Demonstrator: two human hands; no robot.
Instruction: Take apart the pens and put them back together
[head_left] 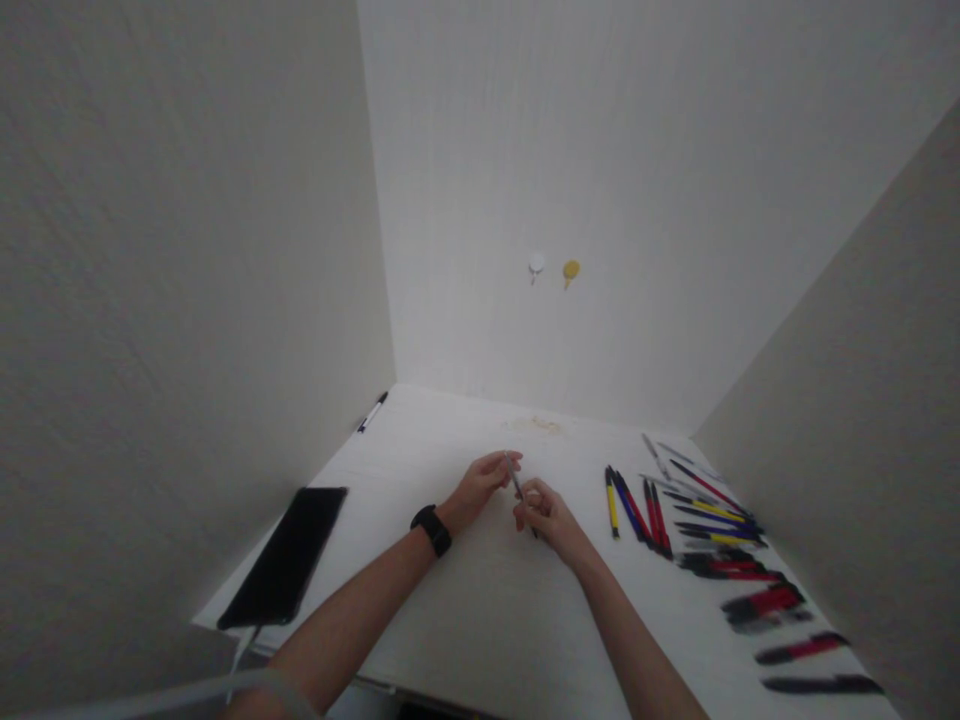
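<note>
Over the middle of the white table, a slim grey pen (514,476) is held between both hands, slanting down to the right with a dark lower end. My left hand (487,478) pinches its upper end; a black watch is on that wrist. Closed around the lower part is my right hand (545,515), its fingers partly hiding the pen. Just to the right lie a yellow and black pen (612,503), a blue pen (631,507) and red pens (657,515), side by side.
Many more pens (716,510) spread along the table's right edge. A black tablet (289,555) with a white cable lies at left. One white and black pen (373,412) rests by the left wall. Two hooks, white (536,263) and yellow (571,270), are on the back wall.
</note>
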